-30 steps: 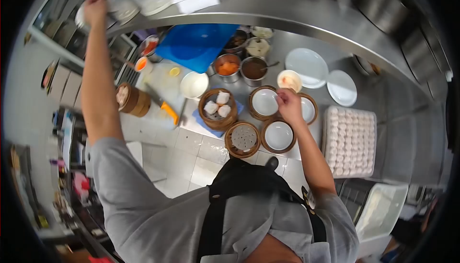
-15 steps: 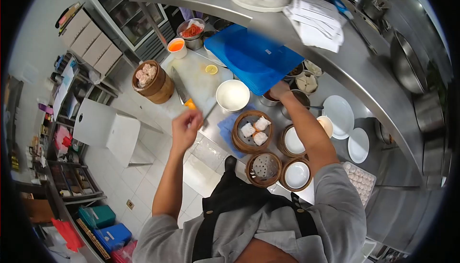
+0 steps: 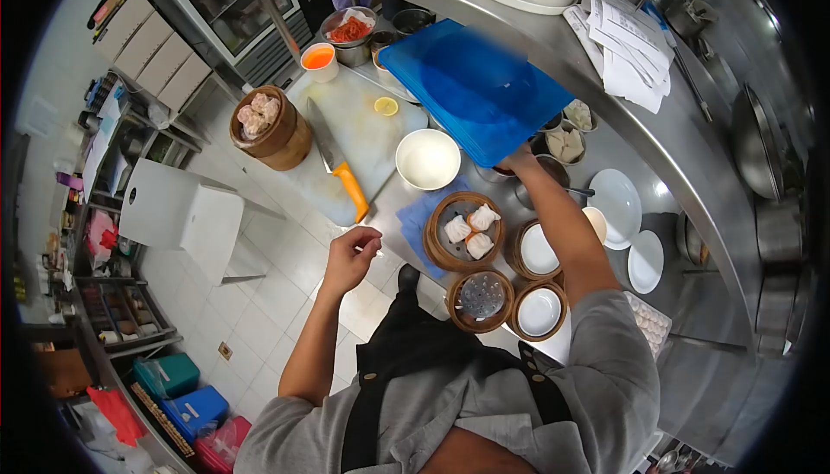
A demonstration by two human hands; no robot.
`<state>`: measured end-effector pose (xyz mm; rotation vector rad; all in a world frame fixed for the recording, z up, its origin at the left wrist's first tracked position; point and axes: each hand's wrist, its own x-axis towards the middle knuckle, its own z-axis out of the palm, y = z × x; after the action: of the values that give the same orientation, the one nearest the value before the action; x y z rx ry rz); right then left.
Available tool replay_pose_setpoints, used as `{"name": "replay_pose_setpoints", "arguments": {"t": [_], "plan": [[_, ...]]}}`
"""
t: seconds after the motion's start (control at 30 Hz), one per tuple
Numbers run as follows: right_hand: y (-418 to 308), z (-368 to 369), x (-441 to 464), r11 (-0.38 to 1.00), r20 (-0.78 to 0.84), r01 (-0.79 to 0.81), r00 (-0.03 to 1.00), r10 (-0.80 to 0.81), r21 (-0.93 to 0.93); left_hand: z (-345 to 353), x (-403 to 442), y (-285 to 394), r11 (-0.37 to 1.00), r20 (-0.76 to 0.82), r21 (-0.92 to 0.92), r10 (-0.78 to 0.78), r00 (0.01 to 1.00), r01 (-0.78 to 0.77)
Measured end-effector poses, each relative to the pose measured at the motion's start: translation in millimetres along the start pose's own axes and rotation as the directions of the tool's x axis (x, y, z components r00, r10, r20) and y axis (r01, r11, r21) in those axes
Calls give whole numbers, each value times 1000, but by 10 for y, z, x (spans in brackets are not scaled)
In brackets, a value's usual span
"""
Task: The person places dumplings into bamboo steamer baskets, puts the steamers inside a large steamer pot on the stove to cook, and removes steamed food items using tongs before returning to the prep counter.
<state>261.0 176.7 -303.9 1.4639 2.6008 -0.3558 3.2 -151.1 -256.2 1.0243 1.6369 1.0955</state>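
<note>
My left hand (image 3: 353,260) hangs in front of the counter edge with its fingers curled together; a small pale speck shows at the fingertips. Beyond it, a knife with an orange handle (image 3: 349,190) lies on the white cutting board (image 3: 363,150). My right hand (image 3: 519,160) is at the near right corner of a blue plastic sheet or lid (image 3: 467,85), its fingers hidden beneath that edge. Near my right forearm stand a white bowl (image 3: 428,159) and a bamboo steamer (image 3: 430,245) holding three white dumplings (image 3: 478,246).
Smaller bamboo steamers (image 3: 540,311) sit at the near counter edge. White plates (image 3: 616,208) lie to the right. A tall steamer (image 3: 285,141) with meat dumplings, a lemon half (image 3: 386,107) and an orange-filled tub (image 3: 319,62) are at the left. A metal shelf (image 3: 622,128) overhangs the counter.
My left hand has drawn back toward me, away from the knife handle, which now shows fully. My right hand stays at the blue sheet's corner. The view has shifted slightly.
</note>
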Motion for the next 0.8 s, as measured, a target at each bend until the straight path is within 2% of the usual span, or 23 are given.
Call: {"name": "replay_pose_setpoints", "arguments": {"t": [0.13, 0.23, 0.43, 0.53, 0.57, 0.6, 0.63, 0.73, 0.77, 0.8], "plan": [[-132, -182, -202, 976, 5, -114, 993, 115, 186, 90, 23, -49, 997, 47, 37, 70, 996, -71], [-16, -58, -123, 972, -37, -10, 999, 19, 236, 121, -20, -83, 998, 68, 38, 56, 996, -59], [351, 297, 28, 966, -204, 72, 979, -20, 250, 208, -120, -73, 995, 92, 29, 93, 991, -96], [338, 269, 23, 924, -193, -66, 970, 148, 376, 282, -76, -44, 980, 120, 83, 173, 978, -183], [337, 215, -1, 770, -118, -135, 957, 264, 624, 319, -40, -11, 974, 130, 102, 191, 973, -204], [151, -44, -175, 544, -9, -196, 936, 352, 816, 354, -28, 32, 968, 141, 122, 204, 969, -221], [40, -171, -324, 267, 124, -247, 906, 405, 932, 398, -15, 75, 963, 127, 115, 231, 965, -246], [173, -46, -524, -144, 72, -21, 930, 359, 989, 620, 0, 246, 955, 116, 39, 288, 950, -294], [183, -30, -751, -222, 45, 39, 931, 361, 974, 717, -28, 262, 947, 127, 6, 318, 940, -321], [109, -91, -1069, -204, 22, 48, 943, 331, 978, 846, -80, 288, 960, 149, -43, 280, 948, -277]]}}
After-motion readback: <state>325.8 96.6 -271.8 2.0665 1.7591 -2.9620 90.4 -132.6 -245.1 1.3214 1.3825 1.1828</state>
